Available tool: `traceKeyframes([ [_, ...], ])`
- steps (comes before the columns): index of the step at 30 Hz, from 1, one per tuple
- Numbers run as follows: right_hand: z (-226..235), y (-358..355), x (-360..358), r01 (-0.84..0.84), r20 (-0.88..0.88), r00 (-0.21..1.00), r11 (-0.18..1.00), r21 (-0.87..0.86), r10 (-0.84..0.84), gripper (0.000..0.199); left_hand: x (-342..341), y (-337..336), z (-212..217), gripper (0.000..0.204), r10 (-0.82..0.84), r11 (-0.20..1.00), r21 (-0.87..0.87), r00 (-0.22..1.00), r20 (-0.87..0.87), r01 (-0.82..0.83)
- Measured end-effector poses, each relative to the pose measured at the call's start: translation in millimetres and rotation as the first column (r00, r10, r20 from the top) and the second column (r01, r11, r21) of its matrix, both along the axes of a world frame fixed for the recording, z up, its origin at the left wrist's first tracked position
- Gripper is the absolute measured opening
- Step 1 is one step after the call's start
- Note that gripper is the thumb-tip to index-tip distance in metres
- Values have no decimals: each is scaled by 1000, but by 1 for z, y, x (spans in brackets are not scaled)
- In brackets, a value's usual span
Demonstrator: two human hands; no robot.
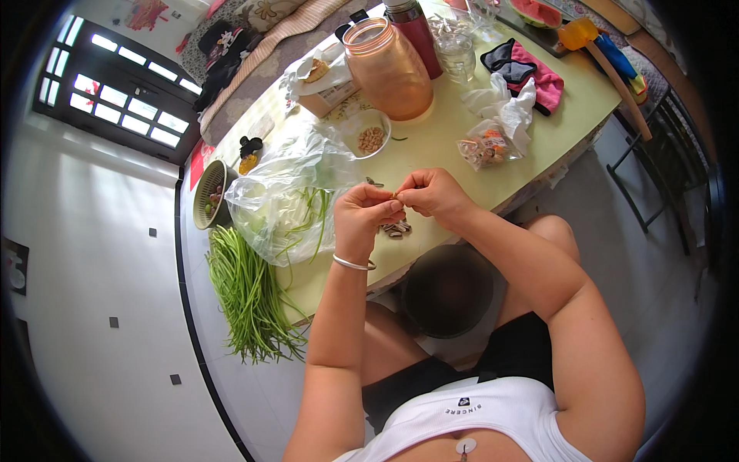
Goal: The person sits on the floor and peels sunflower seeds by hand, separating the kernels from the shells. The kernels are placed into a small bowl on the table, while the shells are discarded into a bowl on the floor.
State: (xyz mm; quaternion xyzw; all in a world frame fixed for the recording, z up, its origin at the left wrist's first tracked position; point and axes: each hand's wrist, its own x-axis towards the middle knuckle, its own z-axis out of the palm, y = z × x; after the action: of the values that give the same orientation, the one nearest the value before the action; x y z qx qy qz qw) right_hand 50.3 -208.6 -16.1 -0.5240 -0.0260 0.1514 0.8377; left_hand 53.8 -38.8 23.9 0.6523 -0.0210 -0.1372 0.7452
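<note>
My left hand point(362, 212) and my right hand point(436, 194) meet fingertip to fingertip above the near table edge. Both are closed in a pinch around a tiny yellowish-brown piece point(395, 195), too small to name. Just below the fingers, a small heap of dark-and-pale striped seeds or shells point(397, 229) lies on the table, partly hidden by my left hand. Beyond the hands stands a white bowl point(387, 125) with light brown kernels point(371, 139) in it.
Left of my hands, a clear plastic bag point(269, 204) lies beside long green stalks point(246, 296) hanging over the table edge. Farther off stand a large amber jar point(389, 73), a dark red flask point(416, 38) and a snack packet point(486, 146). A dark round bin point(448, 291) sits between my knees.
</note>
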Motion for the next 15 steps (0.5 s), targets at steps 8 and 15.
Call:
traceKeyframes([
  [8, 6, 0, -5, 48, 48, 998, 995, -90, -44, 8, 3, 2, -4, 10, -20, 1000, -13, 1000, -19, 20],
  [15, -5, 0, -2, 53, -72, 996, 991, 125, -44, 6, -6, -14, -5, 9, 22, 963, 241, 928, 371, -119],
])
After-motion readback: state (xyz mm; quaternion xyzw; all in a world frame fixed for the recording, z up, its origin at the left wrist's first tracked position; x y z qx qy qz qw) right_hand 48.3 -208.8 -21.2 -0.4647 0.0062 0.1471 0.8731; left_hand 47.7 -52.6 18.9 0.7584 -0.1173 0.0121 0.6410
